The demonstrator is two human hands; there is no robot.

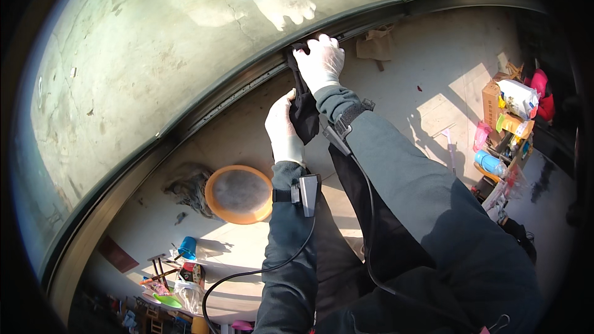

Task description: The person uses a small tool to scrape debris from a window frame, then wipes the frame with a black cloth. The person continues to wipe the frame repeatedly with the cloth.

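My right hand [322, 61], in a whitish glove, grips the upper end of a black cloth [304, 118] against a dark metal window or door frame [260, 72]. Below and to its left is my left hand [281, 125], gloved too, with its fingers closed around the edge of the cloth's hanging part. The cloth's lower end dangles between the two hands. Beyond the frame lies a large glass pane [139, 55], with concrete ground and a reflection showing in it. Some of my right fingertips are hidden behind the frame's edge.
An orange basin [268, 199] of cloudy water stands on the floor, beside a crumpled grey cloth [191, 185]. A blue bucket [187, 247] and bags are at the lower left. At right, a cardboard box [491, 102] and household items are piled up, near a pink-handled squeegee [449, 146].
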